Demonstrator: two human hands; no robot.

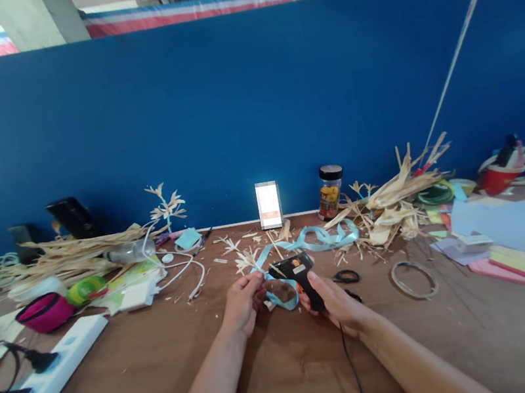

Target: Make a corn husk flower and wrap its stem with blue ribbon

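My right hand (332, 302) grips a black glue gun (311, 287) by its handle, the nozzle pointing left toward my other hand. Pinched between the fingertips of my left hand (246, 305) is the base of a pale corn husk flower (248, 260). A light blue ribbon (284, 298) loops below the nozzle and runs back across the table. The glue gun's cord (353, 368) trails down toward the front edge. Whether the nozzle touches the flower or ribbon, I cannot tell.
Dried husks lie in heaps at left (95, 246) and right (395, 202). A white power strip (53, 382) with plugs crosses the left front. A jar (330, 194) stands near the blue partition (229, 109). Coiled wire (414, 280) and coloured paper (496, 222) lie at right.
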